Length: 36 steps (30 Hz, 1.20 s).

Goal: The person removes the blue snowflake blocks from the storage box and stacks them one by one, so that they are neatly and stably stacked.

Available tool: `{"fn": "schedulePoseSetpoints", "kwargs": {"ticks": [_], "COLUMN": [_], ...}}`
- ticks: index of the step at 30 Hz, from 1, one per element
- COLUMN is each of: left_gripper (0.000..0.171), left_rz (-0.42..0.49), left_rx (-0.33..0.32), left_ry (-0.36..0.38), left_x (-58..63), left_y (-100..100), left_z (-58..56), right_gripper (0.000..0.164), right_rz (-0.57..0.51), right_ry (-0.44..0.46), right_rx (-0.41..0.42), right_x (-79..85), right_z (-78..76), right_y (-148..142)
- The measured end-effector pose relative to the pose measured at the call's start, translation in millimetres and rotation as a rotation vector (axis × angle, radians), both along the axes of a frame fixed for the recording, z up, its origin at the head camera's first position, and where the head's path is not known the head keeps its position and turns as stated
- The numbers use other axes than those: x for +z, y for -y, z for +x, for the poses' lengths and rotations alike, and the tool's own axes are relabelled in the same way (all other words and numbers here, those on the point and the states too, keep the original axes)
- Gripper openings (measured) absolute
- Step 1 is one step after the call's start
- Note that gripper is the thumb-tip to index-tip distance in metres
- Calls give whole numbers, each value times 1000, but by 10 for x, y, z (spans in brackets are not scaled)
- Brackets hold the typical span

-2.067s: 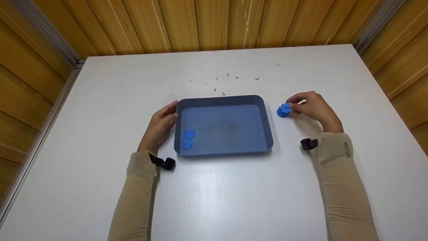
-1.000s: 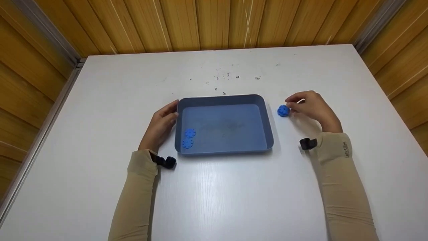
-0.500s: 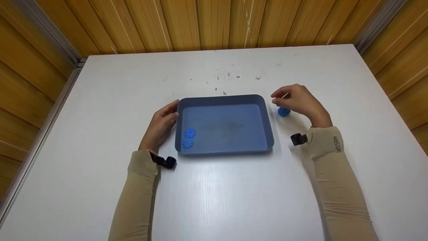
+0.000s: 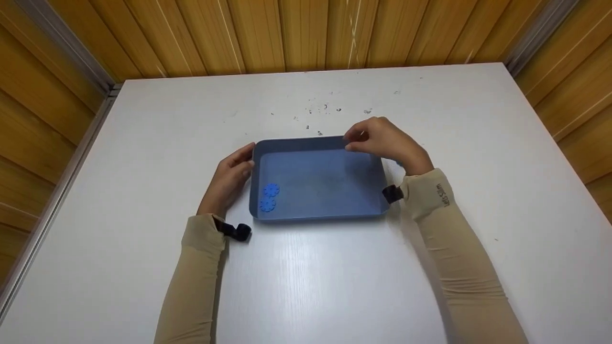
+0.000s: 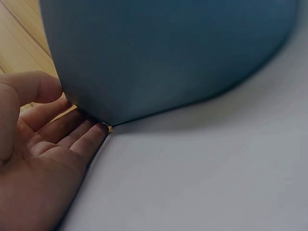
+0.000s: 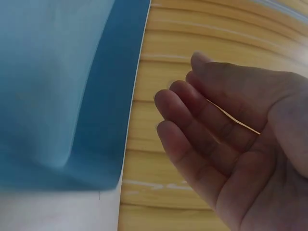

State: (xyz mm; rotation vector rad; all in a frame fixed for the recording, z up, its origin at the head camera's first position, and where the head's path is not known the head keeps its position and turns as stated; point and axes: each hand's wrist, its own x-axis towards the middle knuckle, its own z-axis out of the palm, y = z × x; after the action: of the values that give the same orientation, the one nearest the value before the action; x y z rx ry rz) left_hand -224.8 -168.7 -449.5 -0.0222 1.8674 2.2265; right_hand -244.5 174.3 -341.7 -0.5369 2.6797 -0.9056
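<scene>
Two blue notched discs (image 4: 269, 197) lie in the near left corner of a shallow blue-grey tray (image 4: 313, 219), one just beyond the other. My left hand (image 4: 224, 184) rests on the tray's left side, with fingertips and thumb against the outer wall; the left wrist view shows its fingers (image 5: 89, 139) touching the tray there. Over the far right part of the tray hovers my right hand (image 4: 382, 138). Its fingers (image 6: 187, 149) are loosely bent, and nothing shows between them and the thumb. A sliver of the blue disc stack (image 4: 399, 163) peeks out beside the right wrist, mostly hidden.
The white table (image 4: 306, 282) carries the tray near its middle. Dark specks (image 4: 325, 107) mark the surface behind it. Yellow wood-look panels (image 4: 306, 38) stand along the back and both sides. Black wrist cameras (image 4: 239, 232) stick out from both sleeves.
My right hand held a disc at the stack, let it settle there, then rose and moved left over the tray. The left hand, tray and two discs inside stayed put.
</scene>
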Motion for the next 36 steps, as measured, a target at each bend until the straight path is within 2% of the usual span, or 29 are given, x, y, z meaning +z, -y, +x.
{"fn": "schedulePoseSetpoints", "kwargs": {"ticks": [7,12,24,36], "left_gripper": [56,55,55,56], "left_rz": [-8,-20,3,40], "left_rx": [-13,-15,-14,-6], "left_ry": [-21,-23,-12,-16], "left_x": [-2,-5,-3,-8], "left_y": [-7,-2,-1,-7], "left_z": [-9,-10,-7,-19], "right_gripper": [27,31,33,36], "right_rz": [-21,19,41,78], "right_ry": [2,28,99,186], "right_rx": [119,192,355,406], "right_x": [-42,-96,-298,-436], "right_z": [-11,-3,-52,-67], "right_y": [327,556,1028,1333]}}
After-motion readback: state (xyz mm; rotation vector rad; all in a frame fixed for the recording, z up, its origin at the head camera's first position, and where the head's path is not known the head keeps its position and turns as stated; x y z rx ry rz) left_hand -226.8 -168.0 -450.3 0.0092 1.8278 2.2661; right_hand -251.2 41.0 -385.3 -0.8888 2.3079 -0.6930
